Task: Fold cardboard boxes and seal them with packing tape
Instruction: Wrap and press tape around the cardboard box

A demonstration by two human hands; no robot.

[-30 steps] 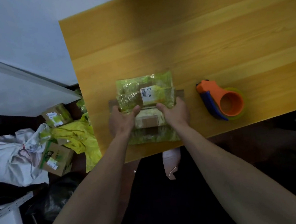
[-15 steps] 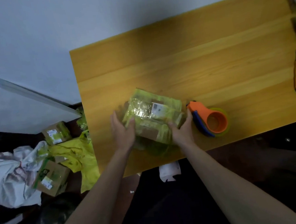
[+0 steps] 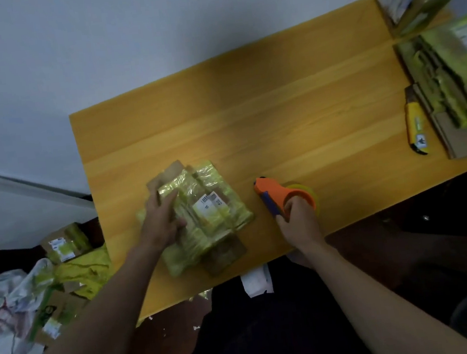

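While the left hand (image 3: 163, 221) lies flat with straight fingers on it, the flattened brown cardboard box wrapped in yellow-green tape (image 3: 202, 217) rests near the wooden table's (image 3: 248, 111) lower edge, left of centre frame. Its white barcode label (image 3: 209, 204) is too blurred to read. Just to its right, the right hand (image 3: 297, 222) grips the orange and blue tape dispenser (image 3: 283, 197). At upper right stand more taped cardboard boxes (image 3: 443, 48) with unreadable labels, a yellow utility knife (image 3: 417, 128) beside them.
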